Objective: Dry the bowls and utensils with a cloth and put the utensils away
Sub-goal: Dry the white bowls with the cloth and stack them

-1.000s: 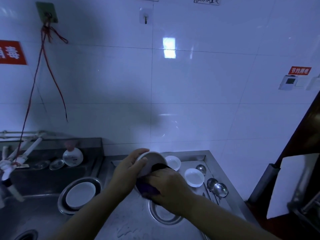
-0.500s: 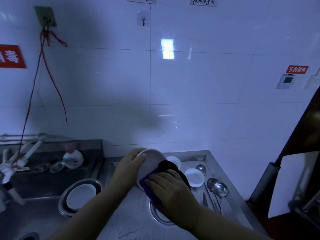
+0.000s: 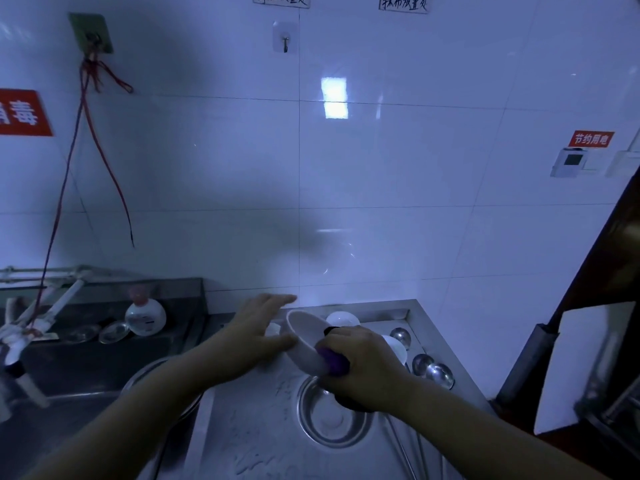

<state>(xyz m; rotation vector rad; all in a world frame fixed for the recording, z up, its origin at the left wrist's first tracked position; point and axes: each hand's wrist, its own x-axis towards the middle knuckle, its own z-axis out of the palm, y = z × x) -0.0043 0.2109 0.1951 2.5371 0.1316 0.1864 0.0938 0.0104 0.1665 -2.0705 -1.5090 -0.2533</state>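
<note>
Nearest, a steel counter (image 3: 249, 441), its surface streaked with wet marks. Sunk in it just right of centre, a round metal basin (image 3: 332, 417), shallow and shiny. Thin utensil handles (image 3: 408, 441) run along the counter at near right.

Above the basin, the right hand (image 3: 367, 368) grips a white bowl (image 3: 304, 344) together with a purple cloth (image 3: 334, 363); fingers curled round cloth and bowl wall, a dark part of the cloth showing at the bowl's rim and under the wrist. Bowl tilted, mouth facing up and left, held clear of the counter.

Left hand (image 3: 258, 327) just left of the bowl, fingers straight and spread, holding nothing; thumb lies close against the bowl's side, contact cannot be told.

Right of the held bowl, three metal ladle or spoon heads (image 3: 438, 374) lie on the counter near its right edge. Farther back, another white bowl (image 3: 342, 319) sits by the back rim, and one more (image 3: 396, 348) partly hidden behind the right hand.

Left, a lower sink area: a metal dish (image 3: 138, 381) mostly hidden by the left forearm, a round soap bottle (image 3: 145, 317) and two small shallow dishes (image 3: 114, 332) on the far ledge.

Far: white tiled wall (image 3: 381, 202), a hook (image 3: 285, 41), red signs, red cord (image 3: 86, 140) hanging at left.
</note>
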